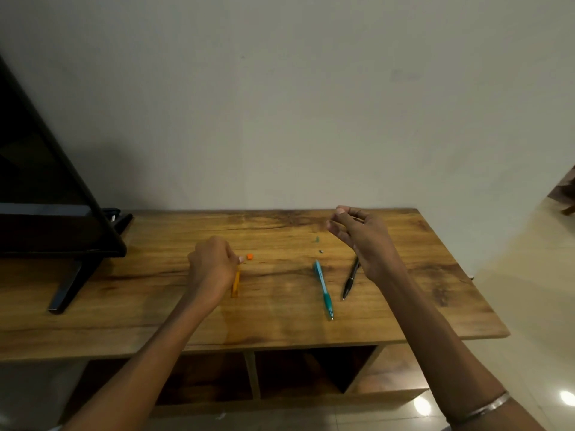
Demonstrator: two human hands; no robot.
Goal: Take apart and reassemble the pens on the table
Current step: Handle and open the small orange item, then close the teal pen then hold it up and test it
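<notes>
An orange pen barrel (236,284) lies on the wooden table (155,306), and my left hand (213,264) grips its far end with curled fingers. A small orange cap piece (249,256) sits just right of that hand. A blue pen with a teal grip (323,289) lies in the middle. To its right lies a black pen (351,279), partly under my right hand (357,236). That hand hovers above the table with loosely curled fingers and holds nothing I can see. Two tiny parts, one teal (317,240) and one dark (321,251), lie near it.
A black television (46,181) on a slanted stand (67,287) fills the left end of the table. The wall runs right behind the table. Open shelf compartments (311,374) sit below the front edge, and tiled floor lies to the right.
</notes>
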